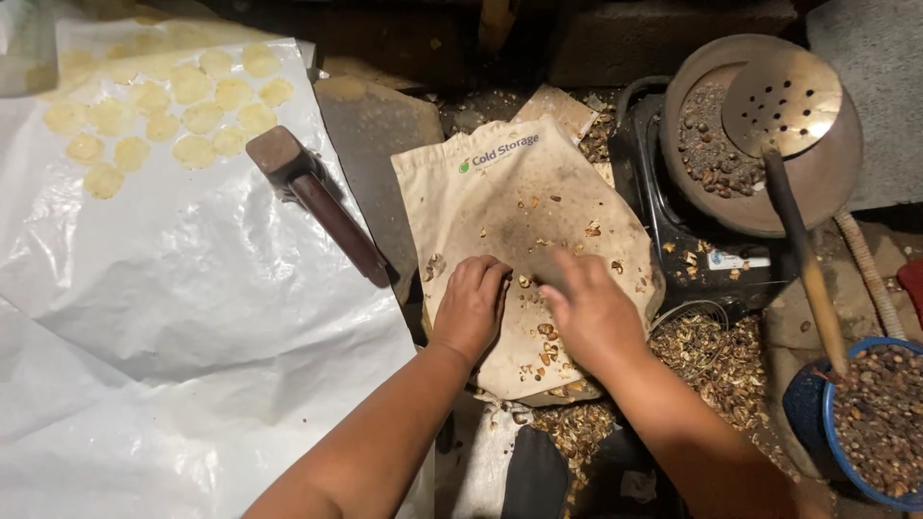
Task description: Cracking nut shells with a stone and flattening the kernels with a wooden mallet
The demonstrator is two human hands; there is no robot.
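Note:
A stained cream cloth bag [519, 202] lies flat in the middle, strewn with bits of brown shell. My left hand [468, 306] rests on the cloth with its fingers curled at a small nut piece [525, 282]. My right hand [588, 309] lies beside it, fingers stretched over the cloth and touching the same spot. More shell bits [546, 346] lie between and below the hands. Whether either hand pinches anything is hard to tell.
A wooden mallet [317, 197] lies left of the cloth on a white plastic sheet [183, 317] bearing several flat yellow discs [168, 106]. At right stand a clay pan with nuts [731, 144], a perforated metal ladle [781, 101], a blue bowl of nuts [880, 423] and a shell heap [711, 360].

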